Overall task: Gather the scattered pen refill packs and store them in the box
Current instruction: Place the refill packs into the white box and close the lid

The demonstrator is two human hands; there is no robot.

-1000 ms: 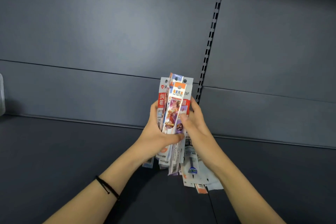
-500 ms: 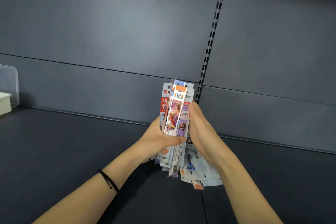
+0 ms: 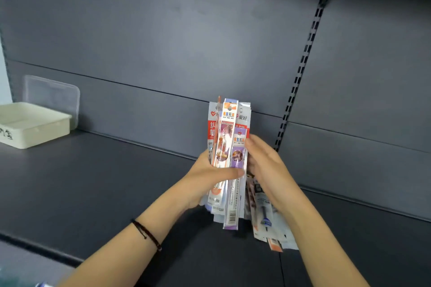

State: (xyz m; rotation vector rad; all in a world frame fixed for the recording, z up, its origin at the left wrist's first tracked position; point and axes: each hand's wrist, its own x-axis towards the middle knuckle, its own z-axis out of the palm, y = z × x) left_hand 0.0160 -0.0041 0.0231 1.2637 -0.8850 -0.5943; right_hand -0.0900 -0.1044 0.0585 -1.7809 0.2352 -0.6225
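Cream plastic: noting box [image 3: 35,128] well left of left hand [image 3: 210,175], sitting open, presumably awaiting packs. Clamping upright bundle of refill packs [image 3: 229,147] in left hand, thumb wrapping across front, likely for squaring edges. Pressing right hand [image 3: 268,170], fingers straight, against bundle's right side. Seeing loose packs [image 3: 268,223] fanning below right hand; held or lying on shelf [image 3: 93,182], cannot tell.
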